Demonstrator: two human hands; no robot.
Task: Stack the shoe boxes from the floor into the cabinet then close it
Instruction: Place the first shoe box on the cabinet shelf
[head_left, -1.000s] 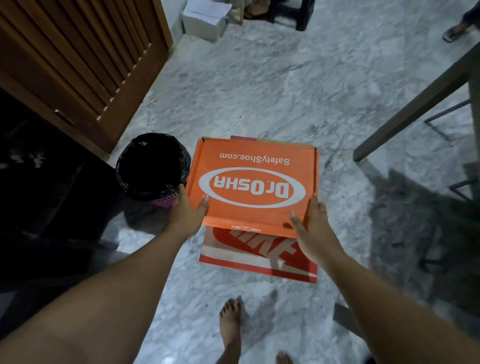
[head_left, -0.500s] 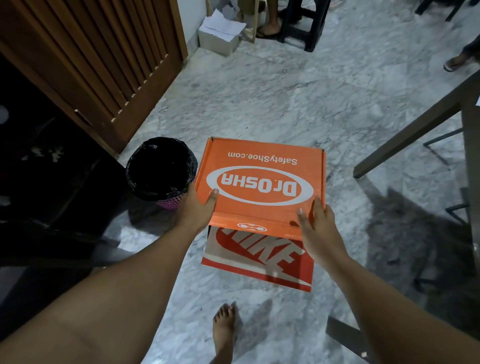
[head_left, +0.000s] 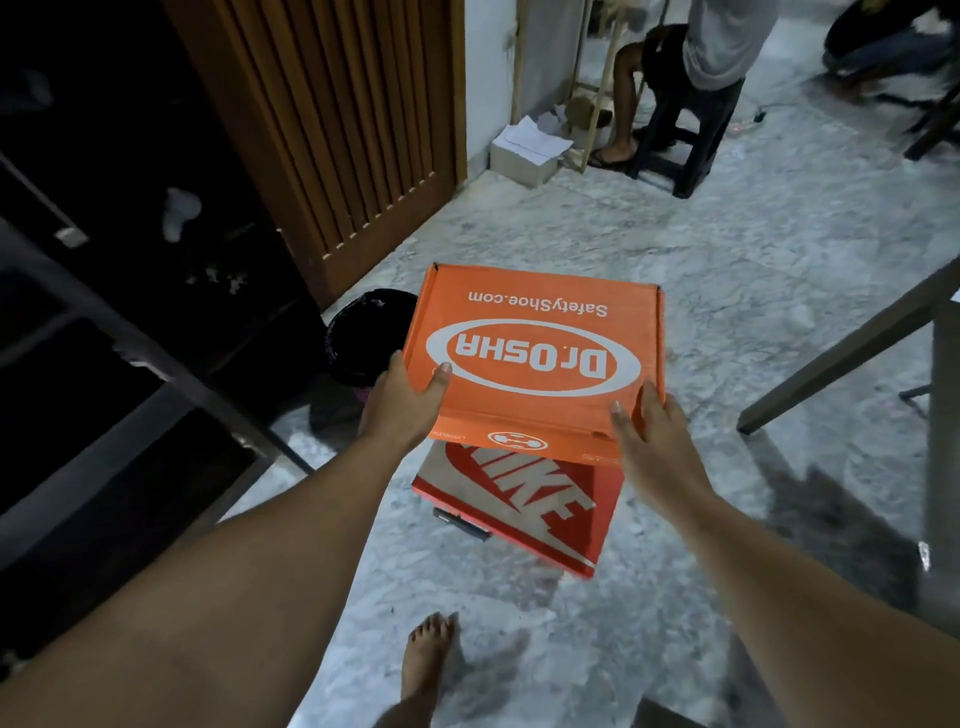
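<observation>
Gripping the near corners of a flat orange cardboard shoe box (head_left: 535, 358) printed "Dr.OSHA", the left hand (head_left: 402, 402) clamps its left edge with the thumb on the lid, and the right hand (head_left: 649, 431) holds the right corner the same way. Both keep the box in the air above the grey marble floor (head_left: 675, 249). Directly beneath it a red and white cardboard shoe box (head_left: 524, 499) lies on the floor. Just left of the orange box stands a round bin lined with a black bag (head_left: 363, 338). Beyond that is the dark open cabinet (head_left: 130, 260), its brown slatted wooden door (head_left: 337, 130) swung wide. A bare foot (head_left: 426, 660) shows below.
</observation>
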